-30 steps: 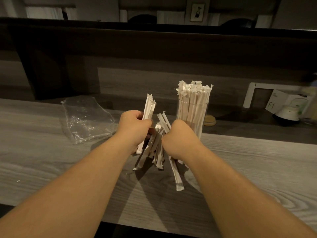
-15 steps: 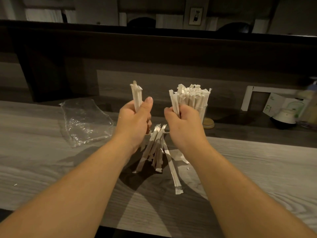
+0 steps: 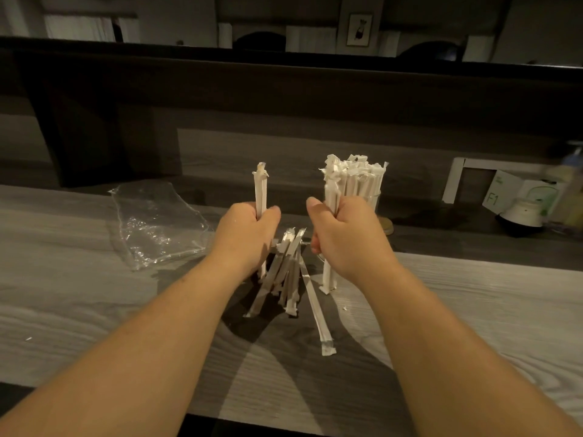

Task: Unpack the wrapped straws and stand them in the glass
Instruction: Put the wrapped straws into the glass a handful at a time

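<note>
Head view: my right hand [image 3: 345, 238], clenched on upright straws [image 3: 329, 279], sits just before the glass [image 3: 372, 200], nearer than my left hand [image 3: 244, 238] gripping one.

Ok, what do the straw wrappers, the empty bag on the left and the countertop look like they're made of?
Straw wrappers: matte white paper, probably; ends look torn and crimped. Empty bag: thin clear plastic film, crinkled with glints. Countertop: grey wood-grain surface, possibly laminate.

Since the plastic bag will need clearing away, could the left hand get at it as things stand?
Probably yes, but not at once: the plastic bag lies unobstructed beside the left hand, which grips wrapped straws and must set them down first.
</note>
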Demonstrator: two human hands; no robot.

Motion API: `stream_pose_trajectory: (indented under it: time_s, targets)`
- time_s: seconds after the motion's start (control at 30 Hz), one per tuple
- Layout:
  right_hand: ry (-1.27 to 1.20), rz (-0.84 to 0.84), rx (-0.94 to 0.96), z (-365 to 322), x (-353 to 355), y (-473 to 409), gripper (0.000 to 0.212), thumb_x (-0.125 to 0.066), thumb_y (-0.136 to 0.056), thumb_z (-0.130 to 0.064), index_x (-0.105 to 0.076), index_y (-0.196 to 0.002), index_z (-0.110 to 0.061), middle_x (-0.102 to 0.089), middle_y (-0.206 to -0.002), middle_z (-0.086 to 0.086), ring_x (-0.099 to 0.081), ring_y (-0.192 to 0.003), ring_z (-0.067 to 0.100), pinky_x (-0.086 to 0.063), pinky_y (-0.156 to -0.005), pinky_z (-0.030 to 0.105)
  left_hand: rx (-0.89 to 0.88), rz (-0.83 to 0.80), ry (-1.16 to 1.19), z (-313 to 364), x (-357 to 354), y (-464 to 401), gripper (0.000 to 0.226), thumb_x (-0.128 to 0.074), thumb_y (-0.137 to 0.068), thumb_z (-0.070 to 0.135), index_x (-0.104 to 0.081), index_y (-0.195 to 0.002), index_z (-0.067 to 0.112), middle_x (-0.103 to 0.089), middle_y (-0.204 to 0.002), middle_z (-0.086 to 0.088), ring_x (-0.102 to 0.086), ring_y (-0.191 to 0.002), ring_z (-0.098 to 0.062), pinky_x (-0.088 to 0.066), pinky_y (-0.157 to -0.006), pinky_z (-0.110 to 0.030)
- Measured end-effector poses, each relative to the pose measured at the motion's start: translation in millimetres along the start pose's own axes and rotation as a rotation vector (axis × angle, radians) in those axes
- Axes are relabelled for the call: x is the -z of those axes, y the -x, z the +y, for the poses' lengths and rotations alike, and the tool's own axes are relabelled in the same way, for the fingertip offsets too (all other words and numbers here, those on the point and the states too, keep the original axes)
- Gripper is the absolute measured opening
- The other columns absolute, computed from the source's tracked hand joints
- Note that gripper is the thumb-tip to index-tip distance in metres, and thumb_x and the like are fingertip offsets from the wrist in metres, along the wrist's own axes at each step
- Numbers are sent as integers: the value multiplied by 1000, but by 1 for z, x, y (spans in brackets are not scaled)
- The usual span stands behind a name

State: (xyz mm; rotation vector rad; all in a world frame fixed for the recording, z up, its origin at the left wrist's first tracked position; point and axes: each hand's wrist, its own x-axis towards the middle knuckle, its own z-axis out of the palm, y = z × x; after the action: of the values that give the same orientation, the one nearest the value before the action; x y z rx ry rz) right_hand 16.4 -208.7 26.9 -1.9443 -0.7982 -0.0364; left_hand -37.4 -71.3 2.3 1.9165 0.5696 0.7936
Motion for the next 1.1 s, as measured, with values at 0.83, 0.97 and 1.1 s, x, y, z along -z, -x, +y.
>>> stream_pose_trajectory:
  time_s: [0.83, 0.97, 1.1]
  targets:
    - [-538, 482, 3, 8, 43, -9, 49, -49, -95, -58, -59, -76, -14, -63, -57, -1, -66, -48, 11, -56, -50, 22, -212, 185, 531, 28, -15, 11, 35, -60, -81, 54, -67, -86, 20, -72, -67, 7, -72, -68, -12, -63, -73, -37]
    - [-616, 539, 60, 6, 52, -7, 38, -56, -95, -52, -55, -75, -19, -66, -53, -7, -69, -52, 13, -59, -52, 26, -292, 215, 505, 43, -20, 14, 28, -59, -91, 46, -66, -86, 19, -70, -65, 10, -71, -65, -10, -63, -69, -33]
    - [-688, 578, 100, 5, 54, -6, 29, -63, -93, -45, -52, -77, -23, -66, -53, -9, -68, -53, 11, -59, -55, 26, -327, 217, 466, 52, -27, 16, 23, -60, -97, 39, -67, -87, 20, -69, -66, 5, -70, -65, -9, -61, -66, -25]
